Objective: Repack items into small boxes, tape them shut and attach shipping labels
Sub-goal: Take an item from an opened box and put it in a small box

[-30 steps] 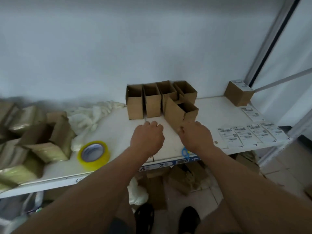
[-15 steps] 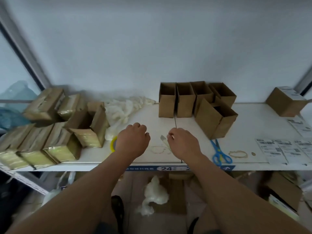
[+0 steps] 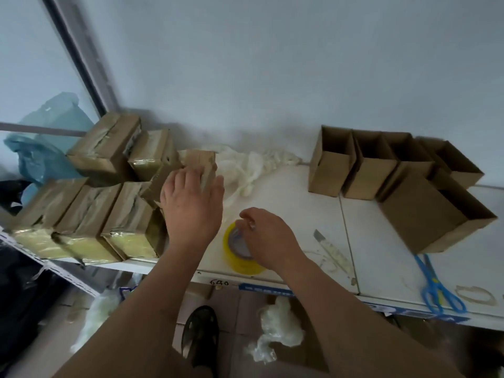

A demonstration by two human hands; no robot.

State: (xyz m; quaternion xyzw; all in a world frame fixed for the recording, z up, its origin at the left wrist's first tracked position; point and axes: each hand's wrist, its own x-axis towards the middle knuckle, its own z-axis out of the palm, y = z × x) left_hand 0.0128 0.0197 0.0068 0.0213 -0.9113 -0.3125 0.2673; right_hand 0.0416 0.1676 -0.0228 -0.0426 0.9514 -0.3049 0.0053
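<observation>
Your left hand (image 3: 191, 208), fingers spread, hovers nearest the opened parcel (image 3: 196, 162) up-left, while your right hand (image 3: 268, 238) pinches the tape roll (image 3: 237, 257).

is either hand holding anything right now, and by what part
The right hand has its fingers curled on the top rim of the yellow tape roll. The left hand is spread open over a taped package, gripping nothing.

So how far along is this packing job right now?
Done: nothing clearly finished. In hand: the right hand grips the yellow tape roll; the left hand reaches over a taped package. Left: five open small boxes stand empty, untaped, unlabelled.
</observation>
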